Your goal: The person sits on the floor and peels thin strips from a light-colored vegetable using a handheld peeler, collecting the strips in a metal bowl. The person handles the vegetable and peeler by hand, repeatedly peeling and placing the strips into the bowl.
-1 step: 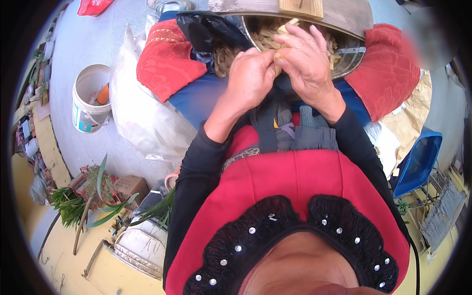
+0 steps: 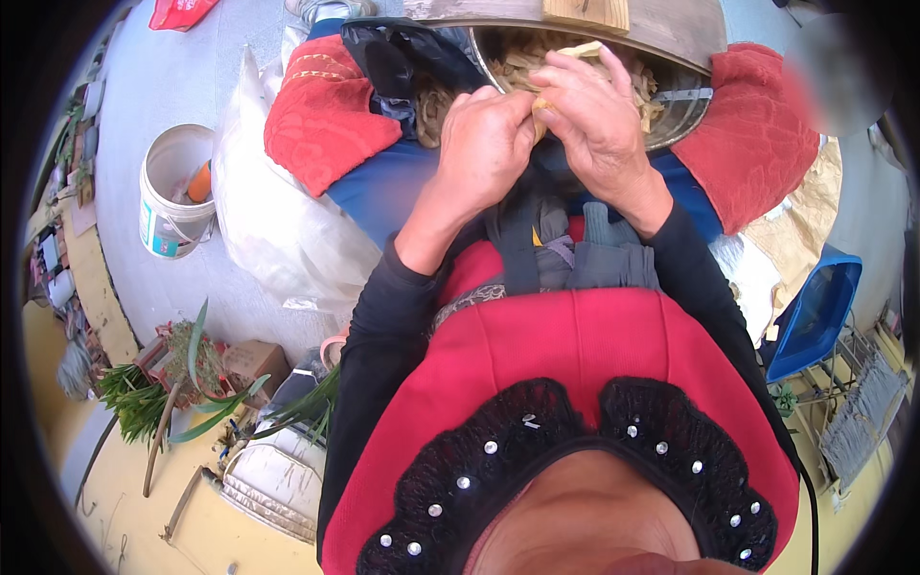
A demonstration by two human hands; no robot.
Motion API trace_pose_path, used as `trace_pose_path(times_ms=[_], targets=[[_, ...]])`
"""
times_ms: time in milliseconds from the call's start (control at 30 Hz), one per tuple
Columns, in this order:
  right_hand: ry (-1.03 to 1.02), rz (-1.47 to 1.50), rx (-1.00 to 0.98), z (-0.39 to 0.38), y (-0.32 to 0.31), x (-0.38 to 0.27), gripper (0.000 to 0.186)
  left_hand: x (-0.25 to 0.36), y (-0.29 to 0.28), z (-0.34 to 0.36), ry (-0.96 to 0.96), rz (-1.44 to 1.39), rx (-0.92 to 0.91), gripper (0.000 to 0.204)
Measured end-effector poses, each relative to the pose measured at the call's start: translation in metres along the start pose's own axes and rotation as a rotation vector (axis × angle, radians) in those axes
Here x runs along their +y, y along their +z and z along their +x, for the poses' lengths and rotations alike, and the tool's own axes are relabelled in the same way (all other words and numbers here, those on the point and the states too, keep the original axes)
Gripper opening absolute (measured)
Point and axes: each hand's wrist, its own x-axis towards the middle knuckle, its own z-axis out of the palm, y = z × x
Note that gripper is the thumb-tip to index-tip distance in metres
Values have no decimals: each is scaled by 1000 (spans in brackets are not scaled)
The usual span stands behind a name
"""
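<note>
My left hand (image 2: 479, 153) is curled closed, its thumb and index finger on a small yellowish piece (image 2: 540, 107), mostly hidden. My right hand (image 2: 599, 144) meets it from the right, thumb pressed to the same piece and other fingers bent above it. Just beyond both lies a metal pot (image 2: 682, 115) holding pale, strip-like pieces (image 2: 522, 65), with a wooden board (image 2: 661, 34) across its far side. Left of the pot is a black plastic bag (image 2: 379, 48) beside brownish, shrivelled pieces (image 2: 429, 115).
Red cloths (image 2: 321, 129) cover both knees. At left are a white bucket (image 2: 163, 240) and a large translucent sack (image 2: 268, 240). Plants (image 2: 129, 402) and a cardboard box (image 2: 259, 359) lie lower left. At right are brown paper (image 2: 795, 225), a blue bin (image 2: 815, 307) and a metal rack (image 2: 862, 412).
Both hands have shifted very slightly upward, still together on the small piece. Little else differs.
</note>
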Motion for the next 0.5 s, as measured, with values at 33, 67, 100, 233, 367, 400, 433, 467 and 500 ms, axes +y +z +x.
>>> trace_pose_path(times_ms=[33, 67, 100, 233, 367, 400, 433, 467, 500], targets=[[43, 86, 15, -2, 5, 4, 11, 0, -1, 0, 16, 53, 24, 11], [85, 171, 32, -5, 8, 6, 8, 0, -1, 0, 32, 106, 48, 10], [199, 284, 50, -9, 11, 6, 7, 1, 2, -1, 23, 91, 97, 7], [552, 649, 125, -9, 11, 4, 10, 10, 11, 1, -10, -81, 256, 12], [885, 1155, 297, -4, 14, 10, 8, 10, 19, 9, 121, -73, 302, 27], [952, 1272, 353, -2, 14, 12, 8, 11, 21, 12, 157, -52, 314, 29], [970, 1326, 369, -4, 16, 15, 12, 10, 23, 13, 171, -40, 294, 33], [940, 1336, 344, -8, 20, 20, 11, 9, 24, 15, 184, -53, 300, 32], [909, 1344, 320, -13, 23, 24, 11, 8, 26, 17, 197, -67, 307, 31]])
